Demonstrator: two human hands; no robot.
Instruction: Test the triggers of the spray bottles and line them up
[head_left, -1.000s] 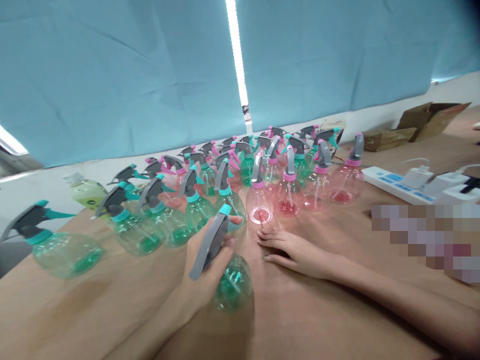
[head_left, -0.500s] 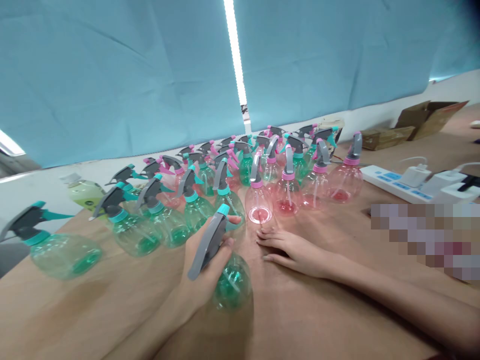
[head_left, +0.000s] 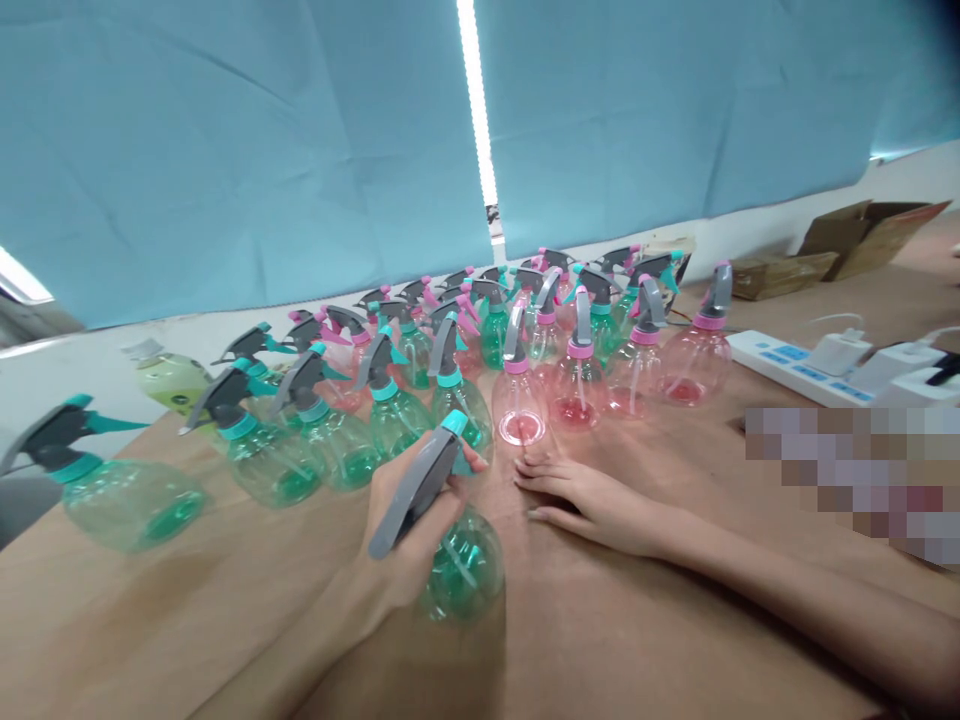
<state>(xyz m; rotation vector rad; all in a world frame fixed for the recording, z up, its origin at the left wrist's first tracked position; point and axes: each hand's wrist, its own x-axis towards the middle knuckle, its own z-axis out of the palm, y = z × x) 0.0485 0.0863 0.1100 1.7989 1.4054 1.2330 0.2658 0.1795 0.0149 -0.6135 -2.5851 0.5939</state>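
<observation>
My left hand is wrapped round the neck of a green spray bottle with a grey trigger and teal cap, which stands on the brown table. My right hand lies flat on the table just right of it, fingers stretched toward a pink spray bottle. Behind them stand several green spray bottles on the left and several pink ones on the right.
A white power strip with plugs lies at the right. Cardboard boxes sit at the far right. A yellowish bottle lies at the back left. A blue curtain hangs behind the table. A blurred patch covers something at the right.
The grey trigger in my left hand has tilted slightly lower and leftward. My right hand has stayed in place.
</observation>
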